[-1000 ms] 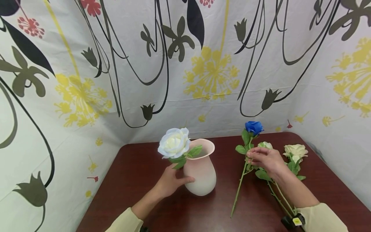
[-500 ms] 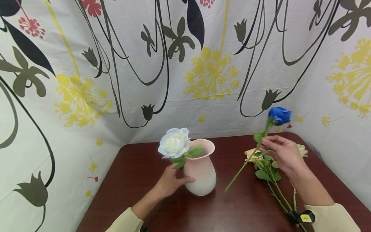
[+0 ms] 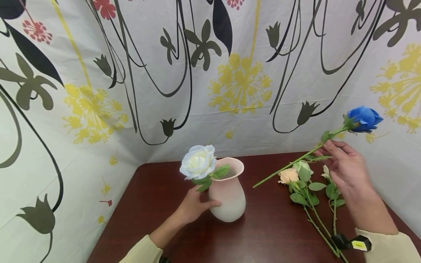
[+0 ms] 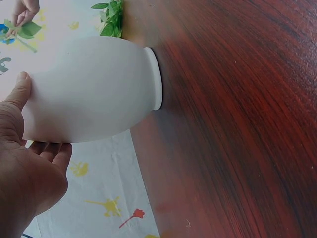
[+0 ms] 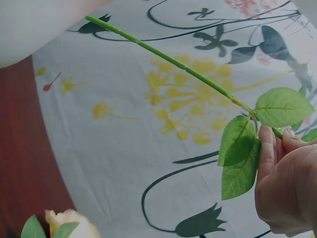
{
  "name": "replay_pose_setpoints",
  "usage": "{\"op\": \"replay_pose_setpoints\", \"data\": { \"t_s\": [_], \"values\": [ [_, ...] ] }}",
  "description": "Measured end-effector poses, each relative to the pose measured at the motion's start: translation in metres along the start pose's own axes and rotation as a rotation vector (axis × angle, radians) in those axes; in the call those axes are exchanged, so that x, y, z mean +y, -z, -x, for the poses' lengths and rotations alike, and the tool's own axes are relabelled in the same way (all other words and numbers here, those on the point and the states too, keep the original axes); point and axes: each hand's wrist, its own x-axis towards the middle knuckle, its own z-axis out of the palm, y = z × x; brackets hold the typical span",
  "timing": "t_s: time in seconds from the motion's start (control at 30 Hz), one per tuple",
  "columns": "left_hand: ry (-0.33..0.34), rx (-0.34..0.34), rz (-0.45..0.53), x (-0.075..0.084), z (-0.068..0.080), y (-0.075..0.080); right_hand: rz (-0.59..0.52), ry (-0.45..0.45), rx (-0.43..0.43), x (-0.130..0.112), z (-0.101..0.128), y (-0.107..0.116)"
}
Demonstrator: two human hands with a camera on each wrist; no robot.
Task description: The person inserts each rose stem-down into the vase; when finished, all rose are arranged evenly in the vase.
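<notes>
My left hand grips the side of a pink-and-white vase, thumb in front and fingers behind; the left wrist view shows the vase standing on the table. A pale blue-white rose leans out of its mouth to the left, its lower stem hidden inside. Between thumb and fingers, my right hand pinches the stem of a blue rose, held above the table at the right. The bloom points up right, and the bare stem end slants down toward the vase. Green leaves hang beside the right fingers.
Below the right hand, several roses lie on the dark red table, among them a peach rose and a greenish-white rose. A flower-printed cloth hangs close behind the table and along its sides.
My right hand has lifted the blue rose up and to the right, tilting it from nearly upright to a slant. The left hand and the vase have stayed in place.
</notes>
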Motion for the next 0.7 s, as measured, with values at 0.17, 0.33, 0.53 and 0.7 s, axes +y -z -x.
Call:
{"op": "replay_pose_setpoints", "data": {
  "t_s": [0.17, 0.33, 0.53, 0.7],
  "values": [
    [-0.002, -0.002, 0.005, -0.001, 0.000, -0.001, -0.122, 0.031, 0.027, -0.010, 0.002, -0.009],
    [-0.004, -0.003, 0.007, -0.002, -0.001, -0.001, -0.194, 0.094, 0.043, -0.019, 0.005, -0.023],
    [0.021, -0.013, 0.014, -0.002, -0.001, -0.001, -0.284, 0.153, 0.030, -0.028, 0.008, -0.042],
    [0.028, -0.012, 0.015, 0.000, -0.001, -0.001, -0.214, 0.189, 0.008, -0.025, 0.010, -0.064]
  ]
}}
